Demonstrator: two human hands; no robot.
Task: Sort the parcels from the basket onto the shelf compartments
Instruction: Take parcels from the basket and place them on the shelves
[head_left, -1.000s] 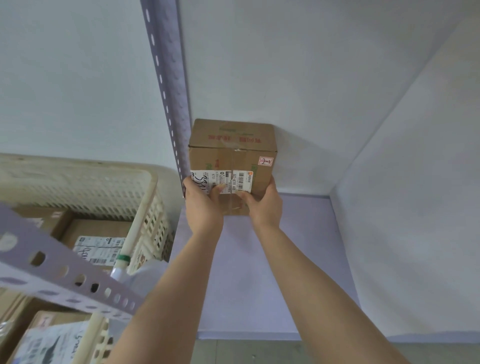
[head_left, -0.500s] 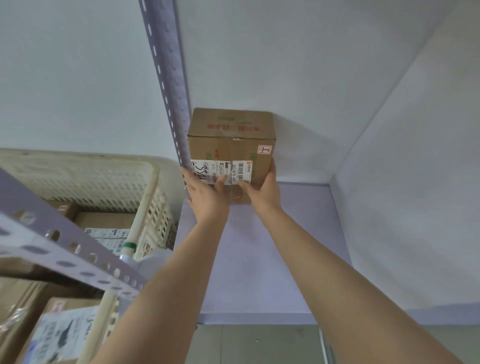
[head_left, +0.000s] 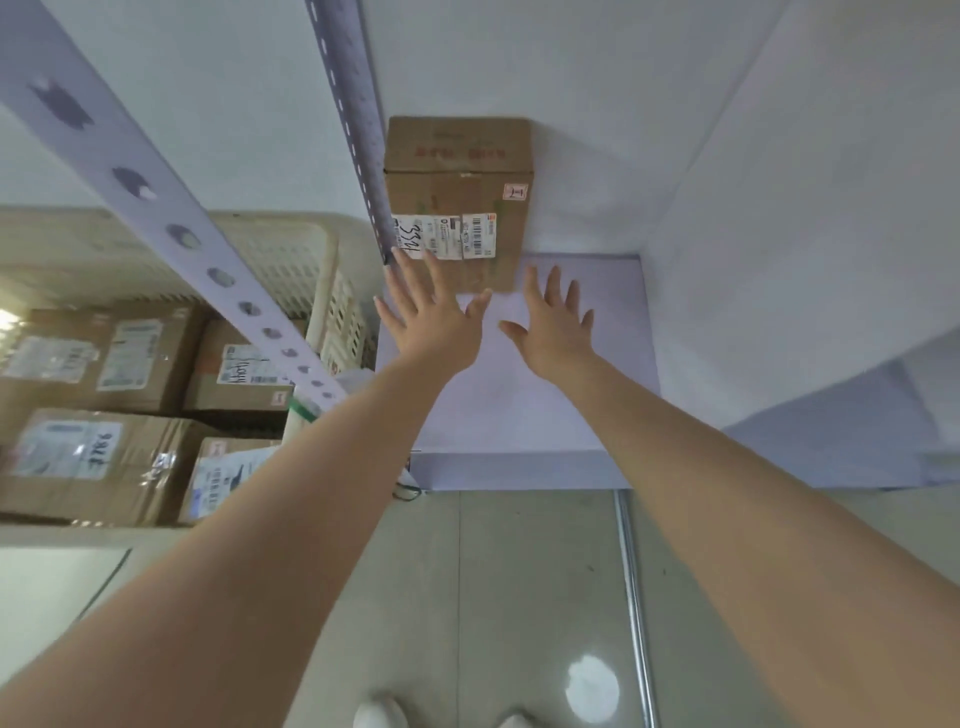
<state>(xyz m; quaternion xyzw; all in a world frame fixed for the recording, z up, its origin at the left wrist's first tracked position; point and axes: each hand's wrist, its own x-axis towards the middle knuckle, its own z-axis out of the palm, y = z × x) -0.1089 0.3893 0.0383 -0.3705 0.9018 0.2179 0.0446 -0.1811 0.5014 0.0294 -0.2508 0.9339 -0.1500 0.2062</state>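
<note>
Far left: basket (head_left: 322, 270), cream plastic, w/ several taped parcels (head_left: 104, 358) in it, labels up. A slanted bar (head_left: 171, 208) crosses in front of it.

Next right: post (head_left: 358, 130) of the shelf. The box (head_left: 457, 202) stands upright just beside it, at the back-left corner of the compartment, back to the wall, label facing out.

L hand (head_left: 431, 322): fingers spread flat, holding nothing. Its tips overlap the box's lower front; can't tell if touching or just short of it. R hand (head_left: 556, 327): also spread wide, nothing in it, over the bare shelf board (head_left: 519, 410) just in front of the box's right corner, apart from it.

Judgement: this is the let-go of this box, placement looks done.

To do it well:
- Draw both hands straight back, palms low, so no finger drags the label edge or skews the box.
- Glance that it sits square to wall & post. If skewed, nudge w/ flat fingers, no re-grip.
- Leave the right side of the board free for more.
- For the next parcel, go left, under or around the bar, not through it.
</note>
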